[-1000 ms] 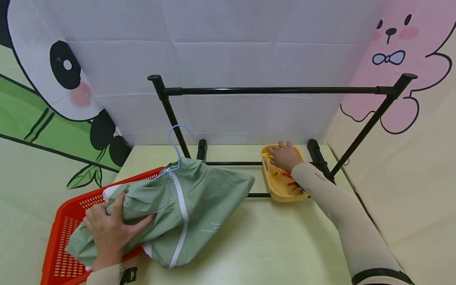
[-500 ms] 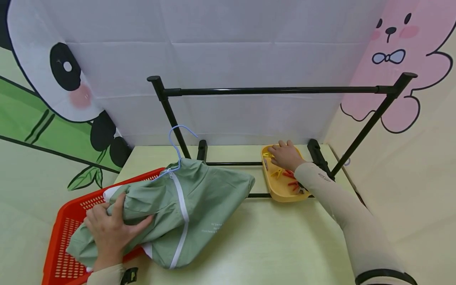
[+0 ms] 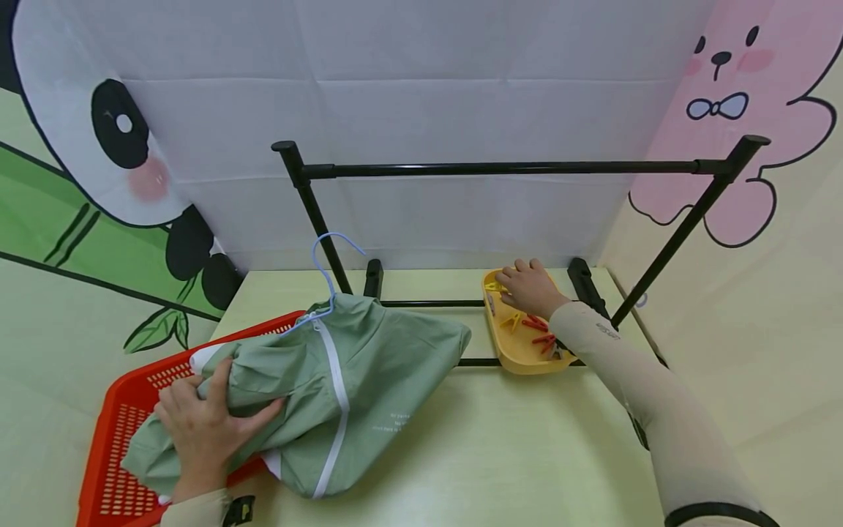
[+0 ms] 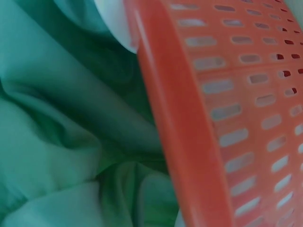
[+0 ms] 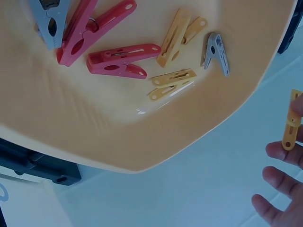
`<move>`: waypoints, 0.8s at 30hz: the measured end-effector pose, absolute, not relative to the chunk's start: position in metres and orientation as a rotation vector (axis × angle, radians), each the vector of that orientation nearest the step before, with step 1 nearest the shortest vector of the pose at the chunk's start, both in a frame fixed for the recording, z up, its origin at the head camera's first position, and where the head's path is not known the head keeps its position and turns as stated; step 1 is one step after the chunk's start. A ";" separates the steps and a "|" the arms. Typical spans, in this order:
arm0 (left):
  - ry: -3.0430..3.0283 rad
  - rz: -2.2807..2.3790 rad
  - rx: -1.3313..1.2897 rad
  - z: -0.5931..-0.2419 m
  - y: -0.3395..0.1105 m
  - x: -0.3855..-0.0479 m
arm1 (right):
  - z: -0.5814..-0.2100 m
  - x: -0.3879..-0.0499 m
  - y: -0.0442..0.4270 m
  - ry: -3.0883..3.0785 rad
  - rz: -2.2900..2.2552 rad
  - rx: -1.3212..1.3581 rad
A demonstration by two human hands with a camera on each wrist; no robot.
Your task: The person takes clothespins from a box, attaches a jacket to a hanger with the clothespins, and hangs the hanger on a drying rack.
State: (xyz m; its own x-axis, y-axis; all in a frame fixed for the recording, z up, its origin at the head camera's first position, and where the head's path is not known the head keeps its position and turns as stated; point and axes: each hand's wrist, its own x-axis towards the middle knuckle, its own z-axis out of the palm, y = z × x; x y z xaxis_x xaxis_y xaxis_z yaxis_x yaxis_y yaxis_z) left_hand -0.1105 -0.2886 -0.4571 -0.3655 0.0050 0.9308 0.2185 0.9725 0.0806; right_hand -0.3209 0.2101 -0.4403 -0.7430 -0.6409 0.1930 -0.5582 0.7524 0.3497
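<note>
Downward head view, close wrist views, left sharing basket [image 4: 187,118], right tray [image 5: 118,94]

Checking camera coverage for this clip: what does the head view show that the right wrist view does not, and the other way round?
Head only: the left hand on a green jacket, a blue hanger at its collar, a red basket. Right wrist only: a plain sight of a yellow clothespin held by the right hand. Both: that hand, the yellow tray and the red clothespins in it.
</note>
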 end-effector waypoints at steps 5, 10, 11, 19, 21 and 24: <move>-1.951 -0.228 -0.163 -0.458 -0.289 -0.110 | -0.439 -0.319 0.210 -2.587 -0.383 0.965; -1.957 -0.230 -0.160 -0.457 -0.289 -0.110 | -0.436 -0.317 0.208 -2.535 -0.376 0.990; -1.951 -0.230 -0.160 -0.457 -0.288 -0.110 | -0.435 -0.316 0.208 -2.524 -0.372 0.997; -1.923 -0.227 -0.159 -0.454 -0.286 -0.110 | -0.427 -0.314 0.201 -2.499 -0.261 1.073; -1.923 -0.230 -0.159 -0.454 -0.286 -0.110 | -0.426 -0.314 0.200 -2.485 -0.253 1.086; -1.931 -0.230 -0.160 -0.454 -0.286 -0.110 | -0.424 -0.314 0.198 -2.450 -0.232 1.101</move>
State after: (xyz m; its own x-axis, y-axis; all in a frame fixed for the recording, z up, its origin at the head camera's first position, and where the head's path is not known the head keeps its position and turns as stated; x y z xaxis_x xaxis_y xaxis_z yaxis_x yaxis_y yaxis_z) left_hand -0.1103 -0.2864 -0.4537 -0.3620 0.0016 0.9322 0.2206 0.9717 0.0841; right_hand -0.3139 0.1985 -0.4241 -0.5854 -0.7428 0.3249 -0.6688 0.6690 0.3244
